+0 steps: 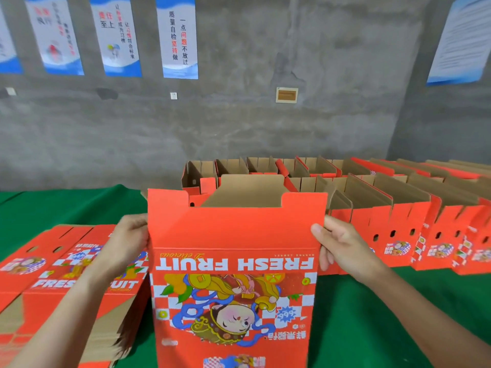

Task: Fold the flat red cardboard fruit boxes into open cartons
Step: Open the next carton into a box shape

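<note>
I hold a red fruit box (233, 261) upright in front of me, its "FRESH FRUIT" print upside down and its brown inside showing at the top. My left hand (127, 240) grips its left edge. My right hand (342, 248) grips its right edge, thumb on the red front panel. A stack of flat red boxes (53, 266) lies at the left on the green table (372, 314). Folded open cartons (398, 213) stand in rows behind and to the right.
A grey concrete wall (239, 115) with several posters rises behind the table. Bare green cloth shows at the far left (66, 205) and at the front right.
</note>
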The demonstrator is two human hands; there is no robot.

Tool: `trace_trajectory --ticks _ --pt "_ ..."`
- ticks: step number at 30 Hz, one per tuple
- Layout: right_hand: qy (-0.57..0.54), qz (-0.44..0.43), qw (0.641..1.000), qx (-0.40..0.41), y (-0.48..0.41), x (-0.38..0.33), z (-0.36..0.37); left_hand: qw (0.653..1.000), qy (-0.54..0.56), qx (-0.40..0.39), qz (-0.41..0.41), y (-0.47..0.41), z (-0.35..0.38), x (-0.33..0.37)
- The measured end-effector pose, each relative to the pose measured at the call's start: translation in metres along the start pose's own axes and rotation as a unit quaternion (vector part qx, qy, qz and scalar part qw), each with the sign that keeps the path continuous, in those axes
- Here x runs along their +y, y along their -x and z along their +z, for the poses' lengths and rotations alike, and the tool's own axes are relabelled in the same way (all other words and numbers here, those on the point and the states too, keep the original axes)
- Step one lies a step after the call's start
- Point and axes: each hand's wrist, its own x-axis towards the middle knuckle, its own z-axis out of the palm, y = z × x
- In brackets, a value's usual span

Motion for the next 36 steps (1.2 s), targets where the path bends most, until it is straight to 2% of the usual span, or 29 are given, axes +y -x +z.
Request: trace_trajectory --ticks 2,5,8,11,13,16,21,26,30,32,36 --pt "0.003 0.005 1.0 0.01 0.001 0.004 0.004 0.995 0.004 0.096 0.012 0.002 0.004 0.004" --pt "0.011 0.015 0.999 0.043 0.002 0.012 0.012 0.974 -0.046 0.221 0.032 0.016 0.024 0.005" --pt "0.004 0.047 0.995 0.089 0.004 0.016 0.023 0.955 -0.029 0.295 0.014 0.03 0.05 0.002" --pt "0.039 0.086 0.985 0.146 0.0 0.021 0.032 0.939 0.004 0.34 -0.056 0.036 0.07 -0.006" --pt "0.054 0.117 0.978 0.162 -0.007 0.027 0.035 0.936 0.004 0.345 -0.074 0.04 0.082 -0.011" --pt "-0.009 0.181 0.963 0.199 -0.018 0.037 0.035 0.935 -0.002 0.347 -0.074 0.042 0.091 -0.012" --pt "-0.101 0.271 0.939 0.187 -0.022 0.046 0.027 0.938 0.011 0.34 -0.072 0.04 0.101 -0.008" --pt "-0.098 0.26 0.947 0.16 -0.023 0.044 0.024 0.936 0.018 0.344 -0.067 0.047 0.1 -0.011" --pt "0.011 0.205 0.972 0.117 -0.022 0.043 0.029 0.944 -0.001 0.326 -0.047 0.055 0.095 -0.013" --pt "0.104 0.193 0.97 0.105 -0.023 0.043 0.028 0.952 -0.022 0.302 -0.042 0.056 0.093 -0.014" --pt "0.184 0.174 0.965 0.06 -0.024 0.04 0.023 0.967 -0.072 0.237 -0.054 0.056 0.093 -0.017"
